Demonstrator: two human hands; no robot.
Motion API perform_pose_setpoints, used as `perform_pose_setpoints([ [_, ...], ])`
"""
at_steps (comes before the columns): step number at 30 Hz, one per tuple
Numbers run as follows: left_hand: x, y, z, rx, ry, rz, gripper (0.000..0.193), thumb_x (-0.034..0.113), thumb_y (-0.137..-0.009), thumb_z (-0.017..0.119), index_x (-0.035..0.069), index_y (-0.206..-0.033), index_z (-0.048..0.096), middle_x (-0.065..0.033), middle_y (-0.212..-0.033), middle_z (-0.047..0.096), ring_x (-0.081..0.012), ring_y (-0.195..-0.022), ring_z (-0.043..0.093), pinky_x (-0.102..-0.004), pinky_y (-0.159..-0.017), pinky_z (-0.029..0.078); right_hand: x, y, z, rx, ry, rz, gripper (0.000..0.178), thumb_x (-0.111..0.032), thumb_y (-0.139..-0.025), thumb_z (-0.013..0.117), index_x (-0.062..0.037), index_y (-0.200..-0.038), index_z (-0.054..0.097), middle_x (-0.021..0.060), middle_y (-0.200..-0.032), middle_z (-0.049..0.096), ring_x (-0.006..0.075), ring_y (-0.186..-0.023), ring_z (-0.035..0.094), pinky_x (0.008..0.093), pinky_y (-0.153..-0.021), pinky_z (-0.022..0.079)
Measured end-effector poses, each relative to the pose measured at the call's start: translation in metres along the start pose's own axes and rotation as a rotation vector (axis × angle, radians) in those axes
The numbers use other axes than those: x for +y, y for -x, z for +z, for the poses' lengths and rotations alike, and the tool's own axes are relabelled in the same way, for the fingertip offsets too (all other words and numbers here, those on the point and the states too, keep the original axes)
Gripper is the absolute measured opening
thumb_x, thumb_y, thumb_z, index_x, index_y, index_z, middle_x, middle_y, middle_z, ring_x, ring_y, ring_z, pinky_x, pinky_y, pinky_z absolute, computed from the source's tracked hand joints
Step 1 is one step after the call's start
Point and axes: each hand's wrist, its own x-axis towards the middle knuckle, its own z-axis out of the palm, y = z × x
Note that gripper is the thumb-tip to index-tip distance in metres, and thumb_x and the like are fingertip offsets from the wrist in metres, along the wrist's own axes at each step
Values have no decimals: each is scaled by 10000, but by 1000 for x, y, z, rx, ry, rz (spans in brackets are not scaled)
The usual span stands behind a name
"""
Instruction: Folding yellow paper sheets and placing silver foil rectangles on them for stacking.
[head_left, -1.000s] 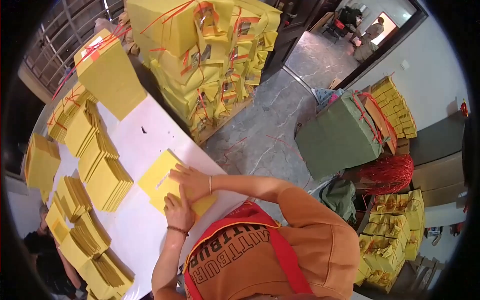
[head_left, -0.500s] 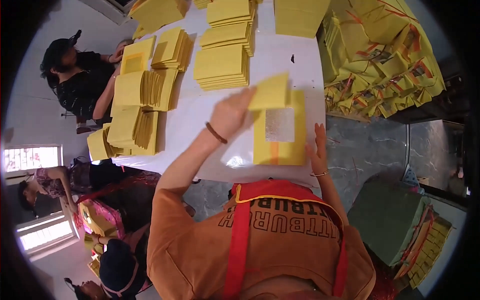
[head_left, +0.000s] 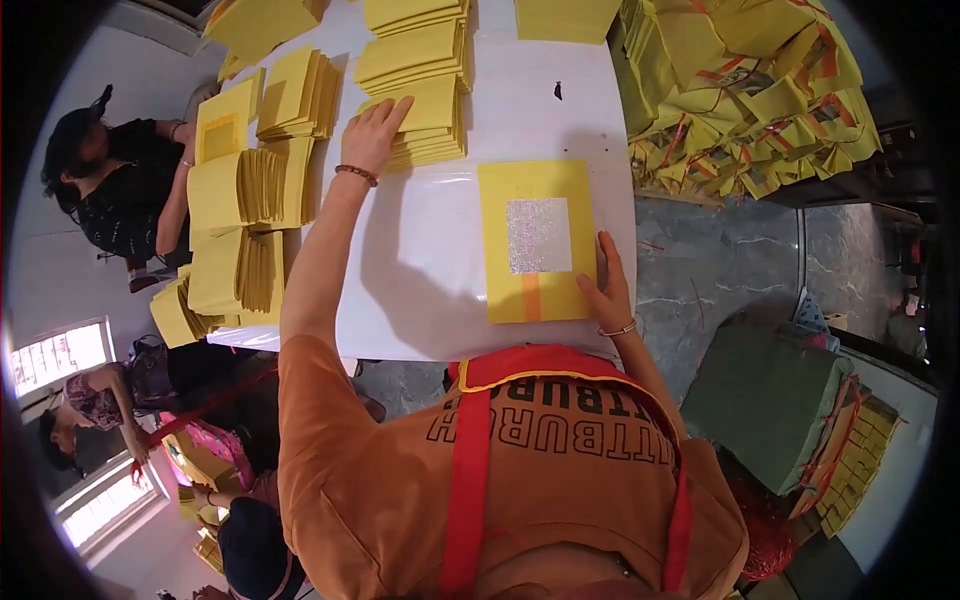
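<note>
In front of me lies a flat yellow paper sheet or pile (head_left: 490, 240) with a silver foil square (head_left: 538, 236) and an orange strip below the square. My right hand (head_left: 612, 288) rests at its right edge, fingers stretched and thumb apart on the paper. To the left, my left hand (head_left: 370, 140) reaches out to the nearest stack of folded yellow papers (head_left: 425, 115). Its fingers lie over the left side of that stack, extended, and its thumb is hidden. No paper shows lifted in this hand.
More yellow stacks (head_left: 235, 190) stand along the table's left side, where a person in black (head_left: 130, 175) works. Bundles of yellow paper with orange strips (head_left: 750, 100) pile up at right. A green covered block (head_left: 760, 405) sits lower right. Other people are at lower left.
My left hand has moved left from above the foil square to the stack, and the yellow paper it held is out of it. My right hand now touches the paper's edge.
</note>
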Motion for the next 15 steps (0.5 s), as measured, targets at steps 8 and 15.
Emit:
perform_pose_setpoints([
  [8,-5,11,-12,-334,22,7,597,97,-782,532,241,-1338,369,-68,-1251,494,-250,-1092,497,-387,-830,439,23,6,10,-1,95,11,721,-173,-772,620,19,-1366,259,170,-1345,372,268,-1219,381,351,-1016,281],
  [15,16,7,5,-444,2,-90,739,536,-797,519,176,-1389,265,-158,-1406,282,-316,-1259,305,-534,-973,282,18,-1,6,65,254,-3,743,-265,-745,650,3,-1348,309,170,-1313,419,295,-1212,380,390,-1020,249],
])
